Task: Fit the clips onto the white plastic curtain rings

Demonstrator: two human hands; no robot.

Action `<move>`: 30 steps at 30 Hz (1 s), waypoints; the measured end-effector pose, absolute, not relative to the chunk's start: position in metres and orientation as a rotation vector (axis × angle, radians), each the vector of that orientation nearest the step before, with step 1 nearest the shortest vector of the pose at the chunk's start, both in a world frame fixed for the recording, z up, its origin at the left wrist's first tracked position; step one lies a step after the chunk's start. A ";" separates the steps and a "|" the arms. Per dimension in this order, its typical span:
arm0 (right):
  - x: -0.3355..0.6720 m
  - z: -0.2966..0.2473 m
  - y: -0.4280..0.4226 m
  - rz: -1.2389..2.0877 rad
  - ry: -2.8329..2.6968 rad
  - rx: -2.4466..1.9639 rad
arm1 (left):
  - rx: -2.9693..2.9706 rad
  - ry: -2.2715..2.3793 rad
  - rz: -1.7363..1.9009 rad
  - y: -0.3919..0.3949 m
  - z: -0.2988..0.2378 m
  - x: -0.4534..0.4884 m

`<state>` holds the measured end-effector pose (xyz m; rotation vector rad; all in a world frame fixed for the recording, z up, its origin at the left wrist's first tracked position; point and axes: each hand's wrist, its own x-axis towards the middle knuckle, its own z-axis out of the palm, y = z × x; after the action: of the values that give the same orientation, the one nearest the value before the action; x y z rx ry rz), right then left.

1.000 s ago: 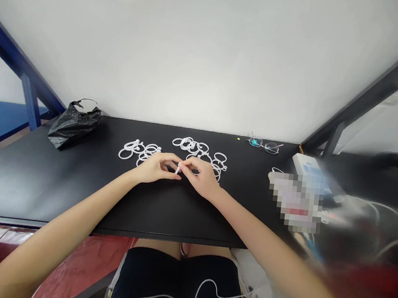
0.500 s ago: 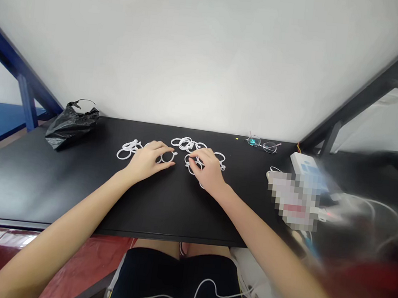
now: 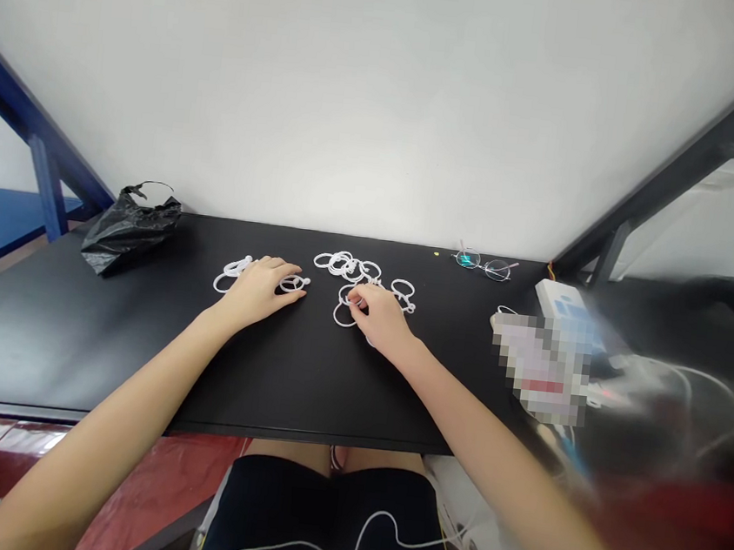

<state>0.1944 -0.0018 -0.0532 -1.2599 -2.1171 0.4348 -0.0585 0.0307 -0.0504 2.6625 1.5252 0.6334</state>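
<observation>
My left hand [image 3: 265,289] rests over the table with thumb and fingers apart, on either side of white rings [image 3: 293,284] that have a small knob. Left of this hand, and partly hidden by it, lies another bunch of white rings [image 3: 228,276]. My right hand [image 3: 381,314] has its thumb and fingertips pinched together on a thin white ring [image 3: 344,315]. More white rings lie behind this hand in an overlapping cluster [image 3: 342,264], and a few [image 3: 403,289] lie just to its right. Some rings are hidden under the right hand.
A crumpled black plastic bag [image 3: 130,231] is at the back left of the black table [image 3: 303,382]. Eyeglasses [image 3: 497,270] lie at the back right. Further right are a white and blue box [image 3: 566,309], a blurred-out object [image 3: 537,372] and white cables [image 3: 690,379].
My left hand has moved slightly left and its fingers are off the ring they were around, which now lies beside the thumb. My right fingertips have closed together on a ring.
</observation>
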 end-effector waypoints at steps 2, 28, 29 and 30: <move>0.195 -0.056 -0.001 0.442 -2.097 -1.225 | 2.658 1.511 0.656 0.031 -0.051 -0.059; 0.184 -0.046 -0.014 0.461 -1.874 -1.155 | 2.788 0.854 0.731 -0.009 -0.033 -0.013; 0.183 -0.046 -0.014 0.450 -1.870 -1.169 | 2.782 0.844 0.734 -0.008 -0.034 -0.013; 0.183 -0.047 -0.014 0.443 -1.869 -1.177 | 2.768 0.844 0.743 -0.008 -0.034 -0.013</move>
<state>0.1832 -0.0137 -0.0467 -1.1773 -1.8687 0.4426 -0.0130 -0.0083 -0.0338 2.7680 0.8437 0.7426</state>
